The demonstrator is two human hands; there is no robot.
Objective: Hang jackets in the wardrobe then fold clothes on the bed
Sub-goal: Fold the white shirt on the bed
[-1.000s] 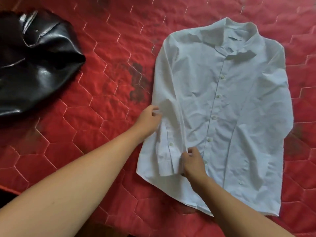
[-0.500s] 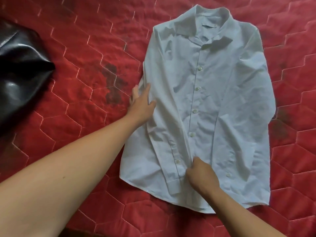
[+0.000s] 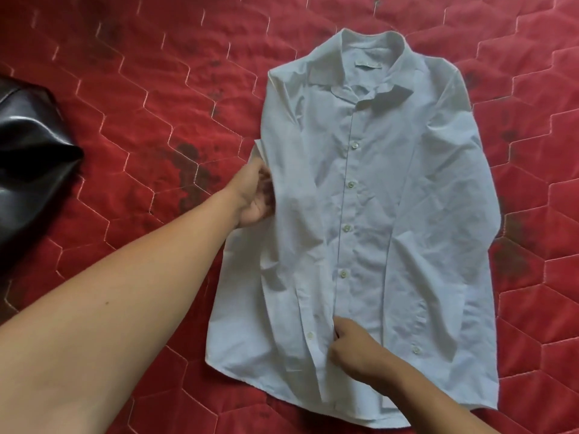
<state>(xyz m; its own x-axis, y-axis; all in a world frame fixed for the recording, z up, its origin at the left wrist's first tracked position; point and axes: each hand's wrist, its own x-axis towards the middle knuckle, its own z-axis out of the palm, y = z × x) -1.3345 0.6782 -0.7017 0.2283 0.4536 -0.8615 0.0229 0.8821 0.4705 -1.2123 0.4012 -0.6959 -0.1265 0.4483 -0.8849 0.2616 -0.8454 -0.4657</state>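
Our left grip curls round the left side edge of the shirt, fingertips hidden under the cloth; our right grip pinches the button placket by the near hem. The shirt lies face up on the bed, long axis near to far, collar far, its body to the right of the left grip. We judge that folding the left side inward comes next; the left grip is nearer that edge. A black jacket lies well apart at the left, outside the fold path.
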